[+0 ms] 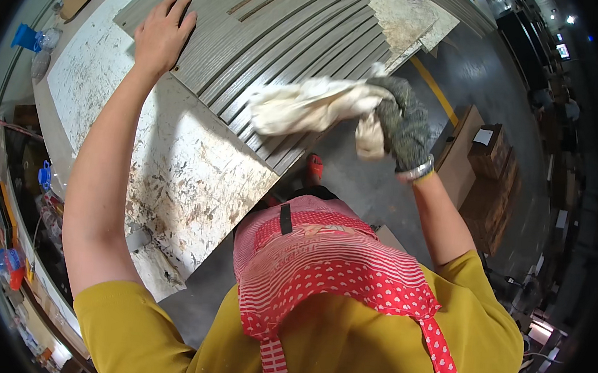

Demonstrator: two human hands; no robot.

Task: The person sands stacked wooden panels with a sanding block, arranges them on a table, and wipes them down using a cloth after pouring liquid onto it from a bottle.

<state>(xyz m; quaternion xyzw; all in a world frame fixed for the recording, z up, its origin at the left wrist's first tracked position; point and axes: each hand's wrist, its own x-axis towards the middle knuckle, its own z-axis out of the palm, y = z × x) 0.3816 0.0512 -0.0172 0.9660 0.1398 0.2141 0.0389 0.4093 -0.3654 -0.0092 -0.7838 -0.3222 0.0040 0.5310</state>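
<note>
1. Head view: pressing the bare left hand [162,35], fingers spread flat, on the near left edge of the grey grooved panel [287,54].
2. Gripping a bunched cream cloth [311,108] in the gloved right hand [400,121], fingers closed around it, cloth lying against the panel's ribbed lower right part.
3. Resting the panel on the stained white worktable [188,179].

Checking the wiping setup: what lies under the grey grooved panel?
The grey grooved panel lies on a stained white table, its near end overhanging the floor. The left hand presses on it; the gloved right hand holds a cloth. The tabletop beneath is hidden.
</note>
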